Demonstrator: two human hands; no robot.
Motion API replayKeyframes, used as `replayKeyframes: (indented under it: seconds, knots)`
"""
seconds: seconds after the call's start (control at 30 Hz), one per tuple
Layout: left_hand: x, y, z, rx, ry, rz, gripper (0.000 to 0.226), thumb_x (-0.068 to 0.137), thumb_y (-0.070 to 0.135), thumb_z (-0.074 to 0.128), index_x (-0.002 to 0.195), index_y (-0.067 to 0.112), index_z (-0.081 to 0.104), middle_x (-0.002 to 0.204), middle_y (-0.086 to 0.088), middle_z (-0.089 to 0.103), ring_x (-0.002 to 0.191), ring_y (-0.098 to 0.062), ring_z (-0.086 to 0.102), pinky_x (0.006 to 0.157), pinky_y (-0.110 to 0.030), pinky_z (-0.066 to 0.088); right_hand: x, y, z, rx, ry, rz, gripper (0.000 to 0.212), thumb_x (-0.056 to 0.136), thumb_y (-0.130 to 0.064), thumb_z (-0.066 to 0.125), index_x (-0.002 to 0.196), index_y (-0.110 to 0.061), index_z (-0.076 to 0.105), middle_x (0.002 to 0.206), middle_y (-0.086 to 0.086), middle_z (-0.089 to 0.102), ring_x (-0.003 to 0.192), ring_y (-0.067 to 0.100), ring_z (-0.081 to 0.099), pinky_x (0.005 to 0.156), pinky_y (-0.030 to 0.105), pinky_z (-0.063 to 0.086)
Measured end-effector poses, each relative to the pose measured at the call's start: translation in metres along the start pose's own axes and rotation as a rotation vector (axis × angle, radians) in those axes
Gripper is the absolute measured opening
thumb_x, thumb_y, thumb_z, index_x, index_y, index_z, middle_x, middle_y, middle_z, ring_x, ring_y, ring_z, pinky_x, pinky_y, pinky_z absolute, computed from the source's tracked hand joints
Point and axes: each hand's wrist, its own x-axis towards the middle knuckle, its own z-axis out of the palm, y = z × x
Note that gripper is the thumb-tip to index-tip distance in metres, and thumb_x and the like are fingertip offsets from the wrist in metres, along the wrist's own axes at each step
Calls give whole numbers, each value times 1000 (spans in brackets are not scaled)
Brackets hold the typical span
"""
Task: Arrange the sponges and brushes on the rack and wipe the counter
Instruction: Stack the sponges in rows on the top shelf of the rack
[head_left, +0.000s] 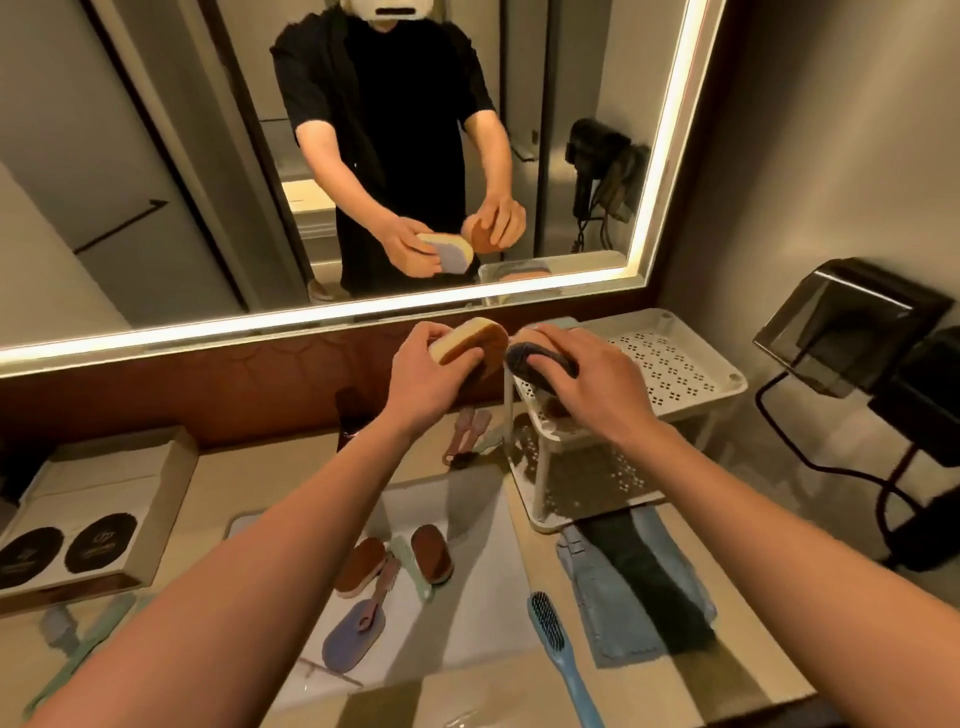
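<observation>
My left hand (426, 374) grips a brown-and-cream sponge (480, 340), held up near the mirror. My right hand (587, 374) grips a dark grey-blue sponge (524, 359) above the left edge of the white two-tier rack (670, 364). The rack's perforated top shelf stands at the right against the wall. In the sink (467, 499) lie two brown sponges (431, 553), a purple sponge (345, 639) and a pink brush (382, 584). A blue brush (556, 649) lies on the counter by the sink. Pink brushes (465, 428) lie behind the sink.
A blue and dark cloth (634, 587) lies on the counter in front of the rack. A box with two black round lids (72, 545) sits at the left. A green brush (78, 654) lies at the front left. A black holder with a cable (852, 327) hangs on the right wall.
</observation>
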Motion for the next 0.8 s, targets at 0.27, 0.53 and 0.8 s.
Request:
replayKeyframes:
  seconds: [0.27, 0.53, 0.8]
  knots:
    - [5, 28, 41, -25, -8, 58, 33, 90, 34, 73, 118, 23, 58, 103, 15, 58, 97, -2, 57, 78, -15, 45, -18, 45, -11, -139, -169, -120, 42, 101, -42, 51, 143, -38, 47, 133, -5, 55, 117, 18, 50, 93, 39, 49]
    - [0, 33, 65, -20, -53, 41, 36, 91, 32, 72, 121, 19, 56, 109, 7, 60, 95, -1, 57, 77, -14, 45, -28, 68, 0, -163, -217, -165, 44, 99, -33, 56, 143, -33, 53, 150, -4, 44, 138, 19, 38, 112, 47, 36]
    - [-4, 38, 81, -28, -77, 71, 33, 92, 26, 71, 120, 20, 54, 110, 6, 60, 96, -4, 59, 84, -21, 51, -39, 73, 11, -79, -169, -167, 49, 100, -26, 58, 147, -26, 47, 156, -1, 38, 147, 20, 27, 120, 39, 24]
